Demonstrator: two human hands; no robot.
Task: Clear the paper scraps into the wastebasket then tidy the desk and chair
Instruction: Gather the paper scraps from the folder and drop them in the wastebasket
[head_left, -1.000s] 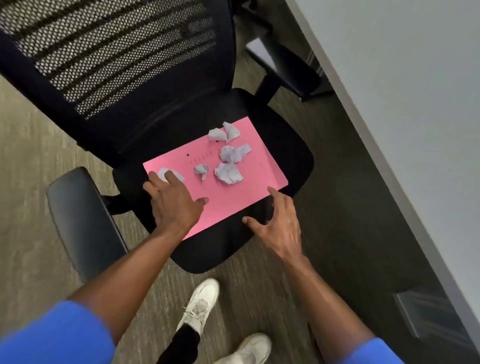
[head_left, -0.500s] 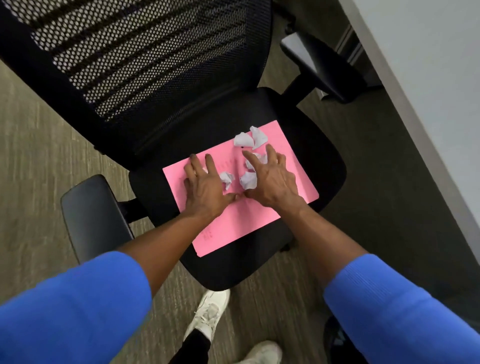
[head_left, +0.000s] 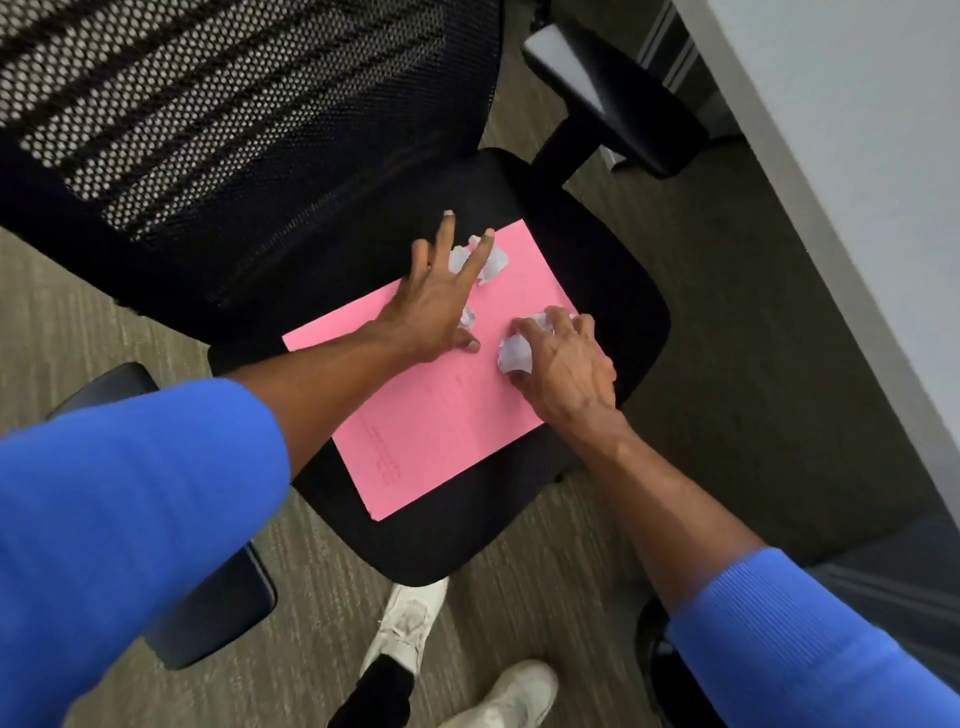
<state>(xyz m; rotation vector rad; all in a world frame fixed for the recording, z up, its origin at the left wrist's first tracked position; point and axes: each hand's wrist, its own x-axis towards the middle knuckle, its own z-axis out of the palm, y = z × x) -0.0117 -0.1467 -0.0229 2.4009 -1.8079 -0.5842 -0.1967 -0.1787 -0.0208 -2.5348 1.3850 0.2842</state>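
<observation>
pink sheet holds scraps at twelve o'clock; left hand fingers spread, right hand pinching scraps; nothing binned yet, i think.

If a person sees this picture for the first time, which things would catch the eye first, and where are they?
The bright pink paper sheet lying on the black office chair seat stands out first. On it, both bare hands gather crumpled white paper scraps: the left hand spreads over the far scraps, and the right hand closes around a nearer scrap. Blue sleeves fill the foreground.
</observation>
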